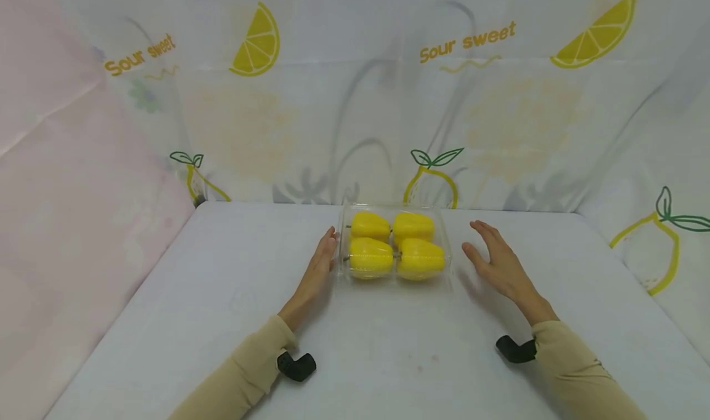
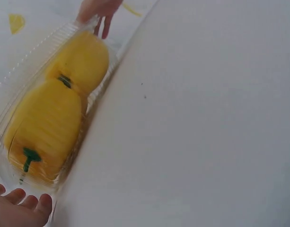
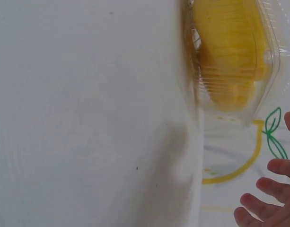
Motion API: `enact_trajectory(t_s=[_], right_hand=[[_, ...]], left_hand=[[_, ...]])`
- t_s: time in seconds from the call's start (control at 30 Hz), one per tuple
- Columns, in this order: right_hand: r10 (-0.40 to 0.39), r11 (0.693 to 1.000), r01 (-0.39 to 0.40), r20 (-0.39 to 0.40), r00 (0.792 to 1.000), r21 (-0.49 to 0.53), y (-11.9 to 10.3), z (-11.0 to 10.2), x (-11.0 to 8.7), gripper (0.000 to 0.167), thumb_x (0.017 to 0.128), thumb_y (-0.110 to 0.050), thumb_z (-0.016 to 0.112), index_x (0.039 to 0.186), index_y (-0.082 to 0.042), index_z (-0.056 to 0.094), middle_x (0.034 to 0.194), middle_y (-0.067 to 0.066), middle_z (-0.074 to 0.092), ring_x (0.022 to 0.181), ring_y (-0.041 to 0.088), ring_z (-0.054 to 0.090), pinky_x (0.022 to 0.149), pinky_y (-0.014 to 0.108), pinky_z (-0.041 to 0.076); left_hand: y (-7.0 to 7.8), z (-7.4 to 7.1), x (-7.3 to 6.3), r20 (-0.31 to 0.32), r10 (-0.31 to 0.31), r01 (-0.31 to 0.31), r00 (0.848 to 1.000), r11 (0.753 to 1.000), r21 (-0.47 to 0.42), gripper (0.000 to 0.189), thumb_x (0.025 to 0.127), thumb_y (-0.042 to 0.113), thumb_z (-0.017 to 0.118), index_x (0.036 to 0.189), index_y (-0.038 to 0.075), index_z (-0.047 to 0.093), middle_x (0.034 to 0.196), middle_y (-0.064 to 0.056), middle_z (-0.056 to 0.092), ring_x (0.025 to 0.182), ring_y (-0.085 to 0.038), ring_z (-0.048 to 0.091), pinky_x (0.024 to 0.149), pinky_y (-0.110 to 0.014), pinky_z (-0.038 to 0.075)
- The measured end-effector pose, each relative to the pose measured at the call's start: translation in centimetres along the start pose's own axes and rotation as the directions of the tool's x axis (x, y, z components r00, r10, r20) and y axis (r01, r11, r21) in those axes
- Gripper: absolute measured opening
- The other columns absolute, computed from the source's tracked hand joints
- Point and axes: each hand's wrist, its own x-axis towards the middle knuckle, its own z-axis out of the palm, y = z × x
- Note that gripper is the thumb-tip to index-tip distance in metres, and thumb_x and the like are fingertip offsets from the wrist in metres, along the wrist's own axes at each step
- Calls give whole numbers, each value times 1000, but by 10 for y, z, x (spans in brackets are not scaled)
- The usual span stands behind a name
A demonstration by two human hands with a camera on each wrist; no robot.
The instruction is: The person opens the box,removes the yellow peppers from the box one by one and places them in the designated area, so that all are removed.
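Observation:
A clear plastic clamshell box [image 1: 395, 273] sits toward the back of the table with several yellow bell peppers [image 1: 370, 258] inside, lying on their sides. Green stems show on the peppers [image 2: 45, 127] in the left wrist view. My left hand [image 1: 317, 266] is right at the box's left side, its fingers extended along the wall. On the other side, my right hand [image 1: 501, 272] is held apart from the box, fingers spread and palm facing it. The right wrist view shows those spread fingers [image 3: 275, 189] below the box's end, holding nothing.
The white table [image 1: 388, 358] ends at a hanging cloth [image 1: 333, 111] printed with lemons and lettering. A pink cloth [image 1: 83, 179] hangs on the left. Each wrist carries a black band piece [image 1: 296, 367] beside a beige sleeve [image 1: 238, 370].

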Motion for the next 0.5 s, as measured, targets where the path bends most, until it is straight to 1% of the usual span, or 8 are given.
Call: enact_trajectory(t_s=[0.13, 0.23, 0.37, 0.4, 0.5], right_hand=[[-16, 1000, 16, -14, 1000, 22, -4, 3, 2, 60, 98, -40, 46, 144, -3, 34, 150, 22, 30, 135, 44, 31, 106, 62, 27], [-26, 999, 27, -22, 999, 47, -8, 4, 3, 59, 98, -38, 47, 143, -3, 35, 149, 21, 32, 133, 42, 34, 105, 60, 31], [-43, 996, 45, -34, 999, 76, -14, 7, 3, 57, 98, -36, 48, 143, -5, 35, 148, 18, 34, 130, 39, 39, 101, 55, 38], [-46, 995, 49, -34, 998, 85, -15, 7, 3, 56, 98, -35, 49, 143, -5, 35, 148, 17, 35, 129, 38, 39, 101, 54, 39], [-71, 991, 75, -39, 997, 112, -21, 8, 3, 56, 97, -32, 50, 143, -5, 34, 146, 16, 37, 129, 38, 40, 102, 55, 39]], left_hand=[[-2, 1, -5, 2, -9, 9, 1000, 1000, -3, 62, 100, 52, 20, 153, 21, 11, 159, -1, 15, 147, -21, 16, 118, -50, 19], [-2, 3, -8, -3, -3, 3, 1000, 1000, -13, 60, 100, 53, 21, 152, 24, 11, 159, 0, 16, 147, -21, 15, 118, -50, 16], [-2, 7, -12, 11, -13, 14, 1000, 999, -29, 60, 100, 52, 23, 152, 28, 8, 159, 0, 15, 146, -23, 16, 117, -52, 19], [-2, 7, -12, 15, -17, 17, 1000, 999, -33, 60, 100, 52, 23, 152, 28, 7, 159, 0, 15, 146, -24, 17, 116, -53, 21], [-4, 9, -13, 19, -17, 17, 1000, 999, -32, 61, 100, 52, 24, 153, 28, 5, 160, 0, 12, 146, -25, 18, 116, -54, 21]])
